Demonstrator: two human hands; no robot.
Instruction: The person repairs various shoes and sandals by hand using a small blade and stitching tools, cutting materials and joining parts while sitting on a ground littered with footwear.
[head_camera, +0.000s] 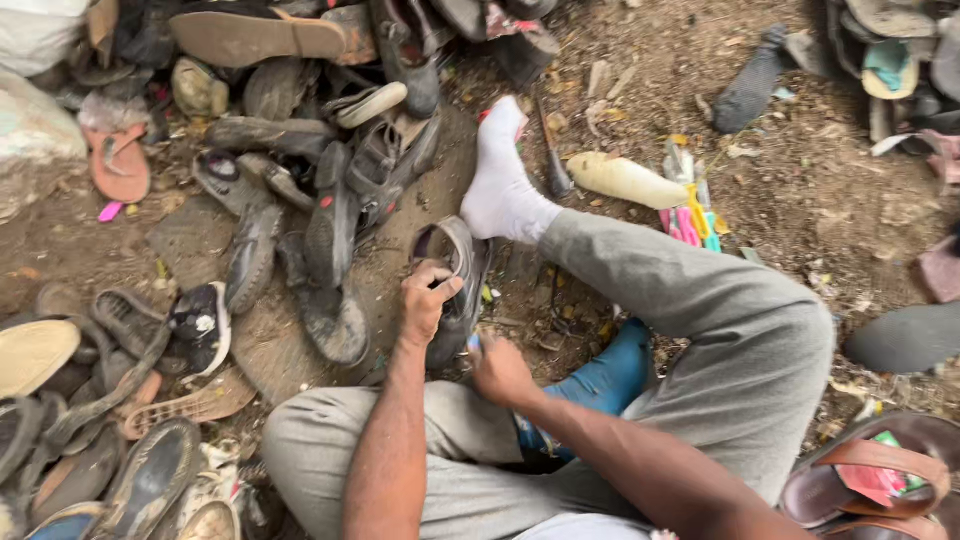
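Note:
I sit cross-legged on dirt ground in grey trousers (720, 330), one foot in a white sock (500, 185). My left hand (425, 300) grips the rim of a worn grey shoe (455, 275) that rests by my ankle, opening facing up. My right hand (500, 370) is closed against the shoe's lower end, and a small light blue tip shows at its fingers. What that hand holds is hidden. A blue object (605, 380) lies under my bent leg.
A heap of old shoes and sandals (300, 200) covers the left and top. A screwdriver-like tool (553, 165), a pale yellow bottle (625, 180) and coloured tools (690, 215) lie beyond my foot. Brown sandals (880, 475) sit at lower right.

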